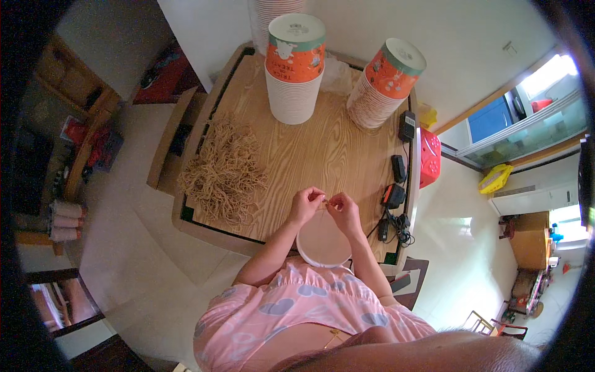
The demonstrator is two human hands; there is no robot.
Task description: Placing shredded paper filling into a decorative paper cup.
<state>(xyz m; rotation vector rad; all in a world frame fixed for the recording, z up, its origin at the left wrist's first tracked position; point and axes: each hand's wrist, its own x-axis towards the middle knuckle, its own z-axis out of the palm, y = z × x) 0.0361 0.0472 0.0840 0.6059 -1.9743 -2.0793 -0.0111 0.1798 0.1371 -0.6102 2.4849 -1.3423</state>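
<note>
My left hand [307,204] and my right hand [343,211] meet over the near edge of the wooden table, fingertips pinched together. Between them is a bit of thin tan cord, mostly hidden by the fingers. Just below the hands, against my body, sits a pale round paper bucket [323,240]; its far rim lies right under my fingers. To the left of my hands, a tangled heap of tan cords [226,177] covers the table's left side.
Two upside-down stacks of orange and green printed paper buckets [296,68] [387,80] stand at the back of the table [310,149], with another pale stack [273,9] behind. Black adapters and cables [392,196] line the right edge, beside a red plastic stool [429,158].
</note>
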